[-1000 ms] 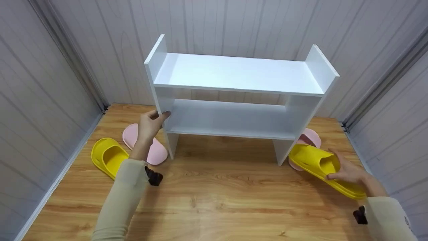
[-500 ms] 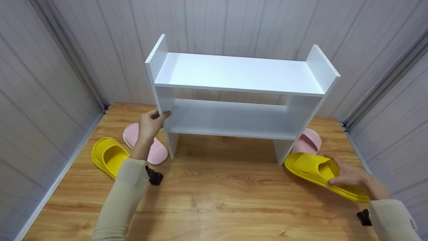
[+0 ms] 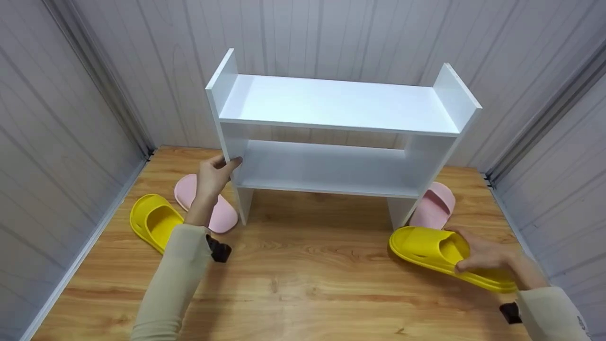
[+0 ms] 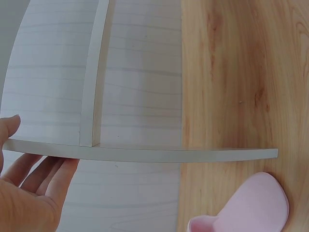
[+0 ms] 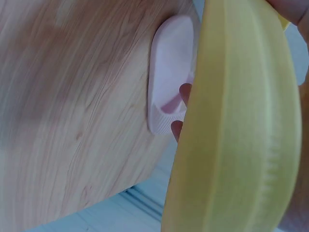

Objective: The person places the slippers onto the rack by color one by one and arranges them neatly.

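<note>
My left hand [image 3: 212, 179] grips the left side panel of a white two-tier shelf rack [image 3: 326, 163], thumb inside and fingers outside, as the left wrist view also shows. My right hand [image 3: 487, 251] holds a yellow slipper [image 3: 421, 244] across its middle, toe pointing left, by the rack's right foot. In the right wrist view that slipper's side [image 5: 236, 125] fills much of the picture, fingertips showing past its edge. Behind it on the floor lies a pink slipper [image 3: 432, 208]. Another pink slipper [image 3: 222, 215] lies left of the rack, partly hidden by my left forearm.
A second yellow slipper [image 3: 156, 220] lies at the far left, its heel end hidden by my sleeve. The wood floor [image 3: 303, 289] spreads in front of the rack. Pale panelled walls [image 3: 303, 38] stand behind and on both sides.
The yellow slipper in my right hand has moved left and nearer to me, uncovering more of the pink slipper behind it. My left hand keeps its place on the rack.
</note>
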`<state>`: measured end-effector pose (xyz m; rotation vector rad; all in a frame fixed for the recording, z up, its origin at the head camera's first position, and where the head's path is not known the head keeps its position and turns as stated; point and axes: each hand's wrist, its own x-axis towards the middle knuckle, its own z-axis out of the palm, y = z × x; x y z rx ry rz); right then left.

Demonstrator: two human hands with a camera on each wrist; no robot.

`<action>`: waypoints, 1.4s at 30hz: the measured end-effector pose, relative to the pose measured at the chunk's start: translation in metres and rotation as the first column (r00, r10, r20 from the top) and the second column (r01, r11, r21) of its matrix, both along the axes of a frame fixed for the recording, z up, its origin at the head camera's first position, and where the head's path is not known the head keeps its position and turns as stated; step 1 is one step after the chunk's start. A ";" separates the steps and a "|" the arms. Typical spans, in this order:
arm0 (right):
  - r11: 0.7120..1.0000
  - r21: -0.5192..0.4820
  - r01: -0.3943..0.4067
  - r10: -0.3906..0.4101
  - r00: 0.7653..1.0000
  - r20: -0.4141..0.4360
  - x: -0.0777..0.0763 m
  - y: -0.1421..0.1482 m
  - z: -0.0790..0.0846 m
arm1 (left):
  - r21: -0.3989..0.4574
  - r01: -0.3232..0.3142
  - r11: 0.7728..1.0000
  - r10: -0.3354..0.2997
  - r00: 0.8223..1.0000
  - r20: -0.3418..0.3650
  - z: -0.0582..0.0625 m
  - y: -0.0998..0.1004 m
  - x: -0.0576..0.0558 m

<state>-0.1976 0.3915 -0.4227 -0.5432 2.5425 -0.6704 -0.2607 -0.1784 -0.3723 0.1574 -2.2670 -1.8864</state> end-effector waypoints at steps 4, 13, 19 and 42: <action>1.000 -0.017 -0.018 0.018 1.000 0.010 0.000 -0.010 0.002 | -0.015 0.000 1.000 0.000 1.000 0.006 0.000 0.000 0.000; 0.984 -0.140 -0.112 0.108 0.994 -0.033 -0.004 -0.033 0.005 | 0.016 0.006 1.000 -0.006 1.000 0.002 0.000 0.000 0.000; 0.970 -0.190 -0.152 0.143 0.988 -0.064 -0.005 -0.053 0.012 | 0.018 0.012 1.000 -0.012 1.000 0.001 0.000 0.000 0.000; 0.968 -0.122 -0.221 0.175 0.936 -0.306 0.003 -0.119 0.076 | 0.000 0.019 1.000 -0.019 0.999 0.041 0.002 0.000 0.001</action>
